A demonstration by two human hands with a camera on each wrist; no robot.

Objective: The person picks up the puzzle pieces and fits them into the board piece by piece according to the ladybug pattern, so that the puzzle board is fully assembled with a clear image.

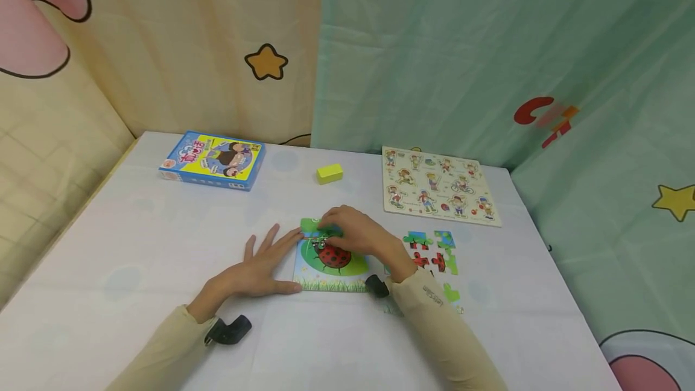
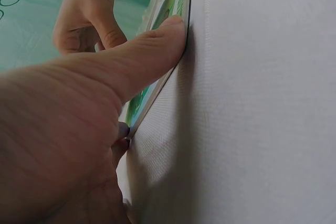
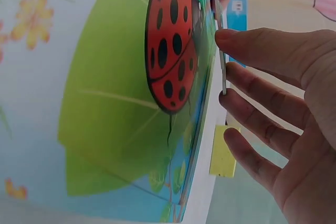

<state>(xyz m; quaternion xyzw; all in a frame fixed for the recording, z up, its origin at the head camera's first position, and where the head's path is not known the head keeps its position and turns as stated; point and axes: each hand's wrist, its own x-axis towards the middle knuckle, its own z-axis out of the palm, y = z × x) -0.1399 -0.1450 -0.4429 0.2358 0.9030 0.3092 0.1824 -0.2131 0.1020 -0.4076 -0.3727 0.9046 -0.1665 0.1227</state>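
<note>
A square puzzle board (image 1: pixel 331 283) with a red ladybug on a green leaf lies flat on the white table. My left hand (image 1: pixel 257 270) is spread at its left side, fingertips by the upper left corner and thumb at the lower left; in the left wrist view the thumb (image 2: pixel 165 38) rests on the board's edge. Over the board's upper part, my right hand (image 1: pixel 355 231) pinches a thin puzzle piece (image 3: pixel 223 80) between thumb and fingers. The right wrist view shows that piece edge-on, so its picture is hidden.
Several loose puzzle pieces (image 1: pixel 438 261) lie right of the board, partly behind my right forearm. Farther back are a yellow block (image 1: pixel 329 174), a blue and yellow box (image 1: pixel 214 160) at left and a board with printed children (image 1: pixel 440 189) at right. Curtains hang behind the table.
</note>
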